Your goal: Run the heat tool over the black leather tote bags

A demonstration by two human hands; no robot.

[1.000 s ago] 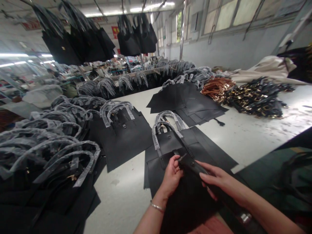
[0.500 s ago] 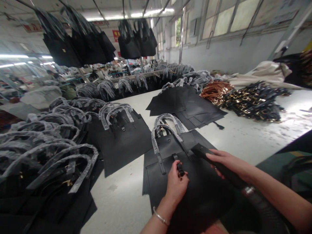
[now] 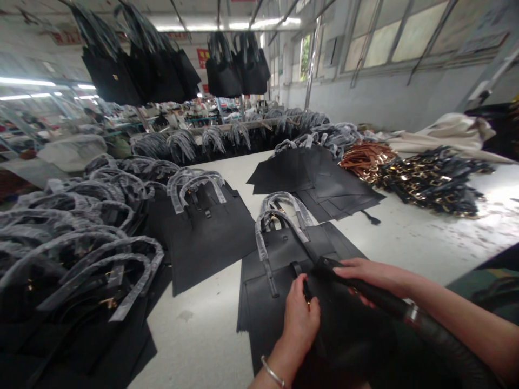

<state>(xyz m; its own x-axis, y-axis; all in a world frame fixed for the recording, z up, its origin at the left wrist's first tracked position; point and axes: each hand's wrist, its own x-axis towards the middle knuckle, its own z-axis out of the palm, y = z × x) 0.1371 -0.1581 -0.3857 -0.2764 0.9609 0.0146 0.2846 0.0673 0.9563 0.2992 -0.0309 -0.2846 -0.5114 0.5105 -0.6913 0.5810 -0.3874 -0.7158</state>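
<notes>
The person's right hand (image 3: pixel 375 276) is curled snugly around a long black leather strap (image 3: pixel 421 319), its fingers wrapped over the top, and the strap runs from just ahead of the fingertips down toward the lower right corner. The left hand (image 3: pixel 299 324), with one silver bangle (image 3: pixel 272 373) on its wrist, is closed in a narrow pinch at a small black tab (image 3: pixel 297 268) on the bag beneath it. Under both hands lies one black leather tote (image 3: pixel 279 254), flat on a white worktable (image 3: pixel 409 243), with two handles (image 3: pixel 284 216) wrapped in clear plastic pointing away from the person. Left of the hands is a second flat tote (image 3: pixel 211 248), also with two wrapped handles, and further left is a deep pile of totes (image 3: pixel 68 259), too many to count. Ahead of the hands lies a stack of flat black leather panels (image 3: pixel 316 181). Right of that are one heap of brown straps (image 3: pixel 367 161) and one larger heap of black straps with gold buckles (image 3: pixel 430 181). Beyond them, a long row of wrapped handles (image 3: pixel 227 138) lines the far table edge, and two clusters of black totes (image 3: pixel 235 67) hang overhead.
</notes>
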